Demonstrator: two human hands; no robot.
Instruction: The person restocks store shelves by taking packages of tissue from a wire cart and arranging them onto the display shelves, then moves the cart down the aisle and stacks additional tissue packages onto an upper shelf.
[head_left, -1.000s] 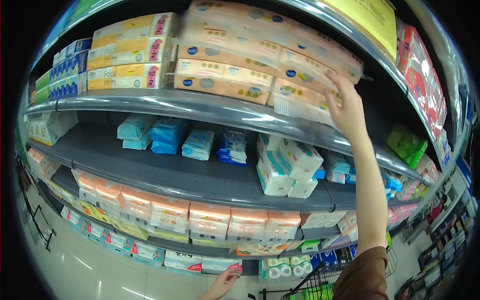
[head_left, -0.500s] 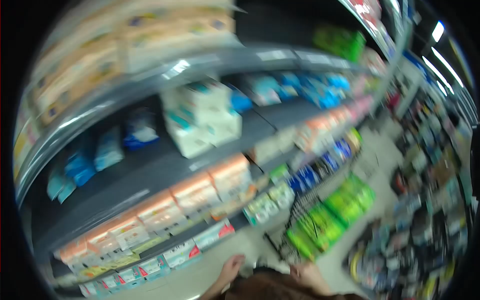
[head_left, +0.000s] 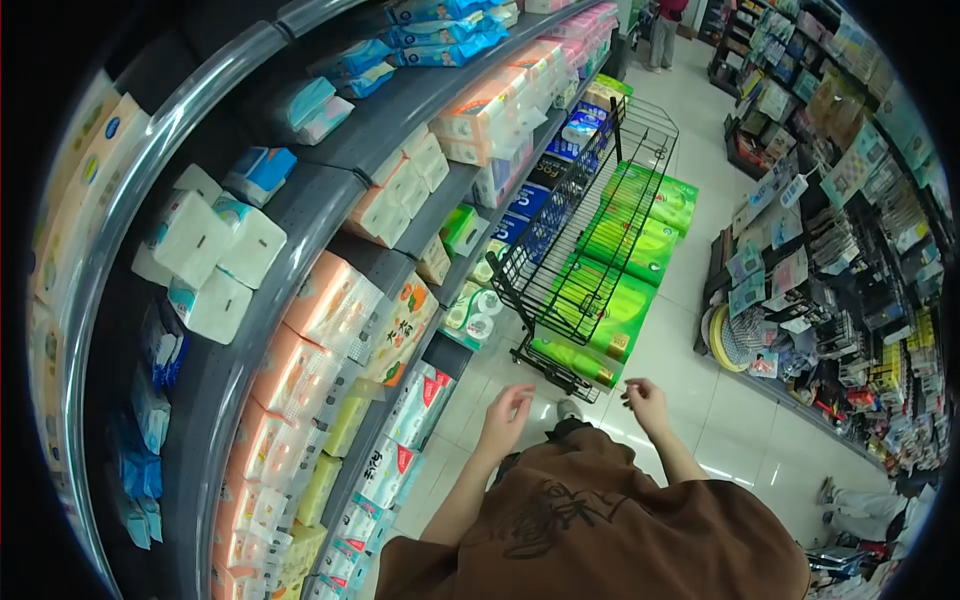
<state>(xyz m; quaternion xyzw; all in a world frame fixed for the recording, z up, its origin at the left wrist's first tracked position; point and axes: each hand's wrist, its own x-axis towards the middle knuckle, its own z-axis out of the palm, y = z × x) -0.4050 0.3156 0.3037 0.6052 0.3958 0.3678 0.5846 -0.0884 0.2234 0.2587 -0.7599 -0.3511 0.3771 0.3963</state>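
Observation:
My left hand [head_left: 508, 412] hovers in front of my body, its fingers loosely bent with nothing in them. To the right, my right hand [head_left: 645, 402] is also raised, its fingers slightly curled and apart, and it holds nothing. Just ahead of both hands stands a black wire shopping cart [head_left: 545, 262]. Large green packs [head_left: 665, 205] are lined up along the cart, partly seen through its wires; whether they rest on its lower rack cannot be told. Neither hand touches the cart.
Shelves on the left hold orange tissue packs [head_left: 335, 300], white tissue packs [head_left: 210, 240] and blue wipe packs [head_left: 445, 45]. On the right, a crowded display rack [head_left: 790, 280] lines the tiled aisle [head_left: 690, 365]. A person [head_left: 662, 35] stands far ahead; another person's legs [head_left: 865, 510] show lower right.
My view has swung from the shelves toward the aisle, so the cart now appears nearer the centre. Both hands show higher in view, still empty.

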